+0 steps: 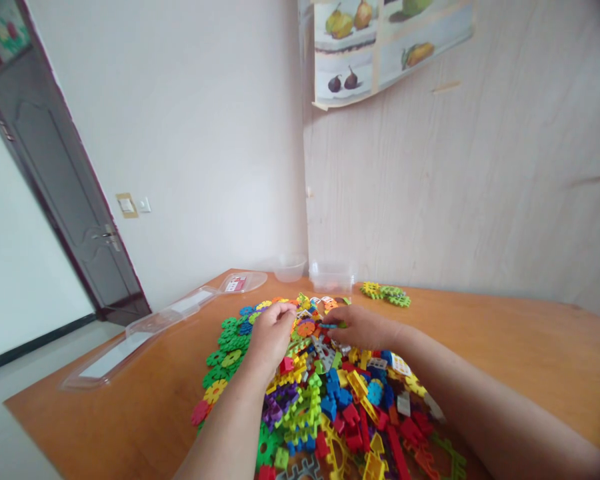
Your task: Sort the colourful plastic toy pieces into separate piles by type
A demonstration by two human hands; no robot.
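A big heap of mixed plastic building pieces [340, 393] spreads over the table in front of me. My left hand [276, 327] is over the heap's far left part, with thumb and fingertips pressed together. Whatever it may hold is hidden. Across from it, my right hand [363, 327] reaches in from the right, its fingers curled round a small blue and green piece [333, 325]. Between the hands lies an orange flower-shaped disc [306, 328]. Green flower-shaped discs [230, 340] line the heap's left side, and purple, blue, red and yellow pieces lie nearer to me.
Clear plastic lids [105, 360] lie along the wooden table's [145, 420] left edge. At the back, by the wall, stand a round clear tub [290, 268] and a rectangular clear container [332, 275]. Joined yellow and green gear-like pieces [387, 293] rest to their right.
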